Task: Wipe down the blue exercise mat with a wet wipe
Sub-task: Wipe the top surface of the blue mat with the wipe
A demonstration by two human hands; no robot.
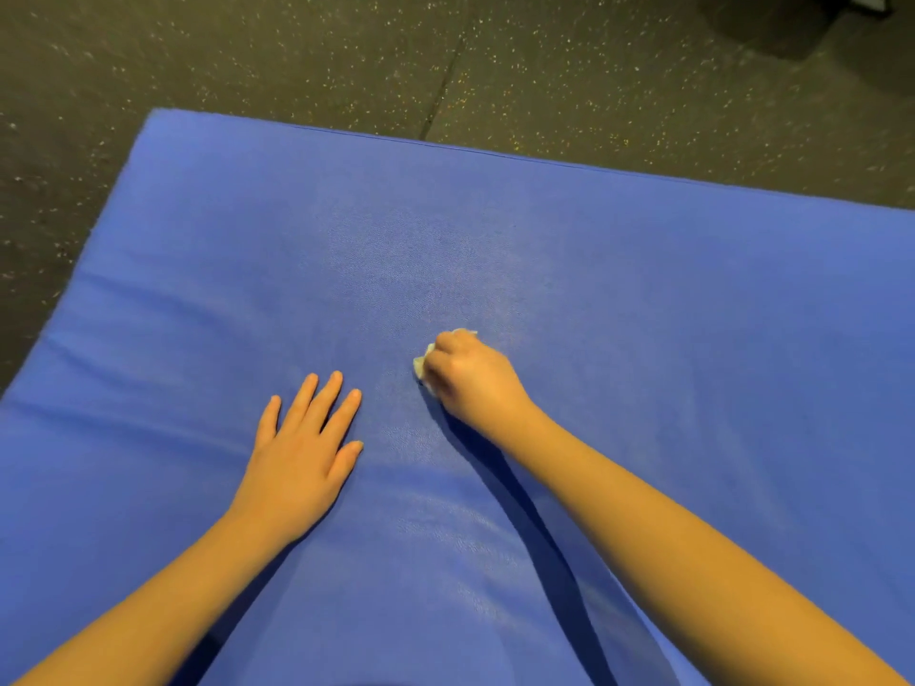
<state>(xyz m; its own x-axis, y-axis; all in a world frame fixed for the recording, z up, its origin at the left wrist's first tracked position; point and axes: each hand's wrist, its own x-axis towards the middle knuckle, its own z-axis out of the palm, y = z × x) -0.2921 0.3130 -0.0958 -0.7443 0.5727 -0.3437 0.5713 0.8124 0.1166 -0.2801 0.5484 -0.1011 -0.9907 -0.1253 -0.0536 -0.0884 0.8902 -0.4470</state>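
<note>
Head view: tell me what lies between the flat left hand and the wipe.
Only bare blue mat lies between the left hand and the wipe, which the right hand grips; the head view shows it.

Blue mat (544, 250), whitish wipe (421, 367), dark grey floor (247, 56) with pale specks.

Mat (643, 289) on floor (247, 52); left hand (302, 458) on mat; right hand (470, 378) right of it, over wipe (421, 371).
</note>
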